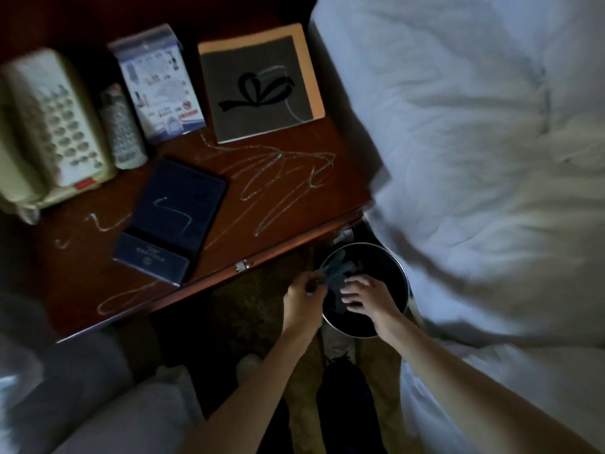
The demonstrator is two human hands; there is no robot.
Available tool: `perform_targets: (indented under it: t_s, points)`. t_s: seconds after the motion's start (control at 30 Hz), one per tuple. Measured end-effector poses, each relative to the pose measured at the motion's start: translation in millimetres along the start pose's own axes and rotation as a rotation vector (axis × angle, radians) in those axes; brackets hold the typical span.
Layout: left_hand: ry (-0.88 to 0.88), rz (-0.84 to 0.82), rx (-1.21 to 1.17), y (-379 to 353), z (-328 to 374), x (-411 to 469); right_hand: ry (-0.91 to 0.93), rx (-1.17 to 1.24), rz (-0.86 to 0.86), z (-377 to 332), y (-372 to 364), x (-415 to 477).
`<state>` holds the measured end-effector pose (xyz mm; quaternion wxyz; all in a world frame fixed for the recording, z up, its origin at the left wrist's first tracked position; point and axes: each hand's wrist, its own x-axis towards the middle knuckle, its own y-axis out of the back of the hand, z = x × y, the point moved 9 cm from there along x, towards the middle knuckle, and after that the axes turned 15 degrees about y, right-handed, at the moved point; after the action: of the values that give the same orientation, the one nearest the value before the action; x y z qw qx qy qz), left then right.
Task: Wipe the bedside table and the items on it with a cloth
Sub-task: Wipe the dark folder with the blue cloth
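On the left hand (pixel 306 294) the fingers were curled together, pinching one end of a crumpled grey-blue cloth (pixel 337 273). The right hand (pixel 363 298) had its fingers spread apart and fairly straight, laid over the lower part of the cloth; whether they pressed on it could not be told in the dim, blurred view. Both hands and the cloth hung over the mouth of a round, metal-rimmed, black-lined wastebasket (pixel 366 244) that stood on the floor between the table's front corner and the white bed duvet (pixel 474 126).

The cloth was therefore well apart from the dark red wooden bedside table (pixel 235 237), whose top carried pale chalky scribbles (pixel 284 178) and looked not yet wiped.

- **Dropped cloth:** with only a pinch on one end, the cloth could probably slip into the basket and pick up dirt.
- **Smearing:** a balled cloth would likely drag the chalk around instead of lifting it.
- **Knocked items:** the marks ran onto the dark blue rectangular folder (pixel 173 217) and the black, orange-edged square booklet (pixel 262 83). A broad sweep might push these, the cream push-button telephone (pixel 49 126), the grey remote control (pixel 122 126) or the upright printed card stand (pixel 160 83) off the edge.
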<state>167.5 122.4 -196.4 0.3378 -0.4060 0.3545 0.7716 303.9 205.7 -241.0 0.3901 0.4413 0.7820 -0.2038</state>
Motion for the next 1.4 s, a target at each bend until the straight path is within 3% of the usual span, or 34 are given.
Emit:
perform_targets:
  t_s: [0.1, 0.2, 0.43, 0.63, 0.8, 0.97, 1.13, 1.4]
  points:
    - [-0.100, -0.029, 0.045, 7.7, 20.2, -31.1, -0.051, 0.196, -0.086, -13.0, -22.8, -29.1]
    - [-0.136, -0.081, 0.045, 15.7, 36.4, -59.7, -0.020, 0.265, -0.057, -24.0, -38.8, -58.7]
    - [-0.194, -0.137, 0.006, 50.1, 64.4, -111.0, 0.031, 0.806, -0.057, -70.0, -66.3, -102.4]
    - [-0.304, -0.143, 0.064, 79.9, 77.8, -147.6, 0.056, 0.771, -0.246, -117.3, -106.0, -124.1]
    - [-0.242, -0.165, -0.133, 117.5, 75.9, -155.6, -0.008, 0.746, -0.267, -124.2, -137.7, -133.1]
    - [-0.256, -0.049, -0.175, 160.8, 73.4, -147.2, -0.021, 0.813, -0.229, -129.3, -165.1, -130.5]
    - [-0.344, 0.233, -0.121, 220.3, 81.5, -120.7, 0.013, 0.857, -0.194, -140.9, -172.6, -119.9]
    - [0.059, 0.589, 0.351, 276.1, 58.2, -41.6, 0.054, 0.835, -0.265, -159.5, -176.4, -109.3]
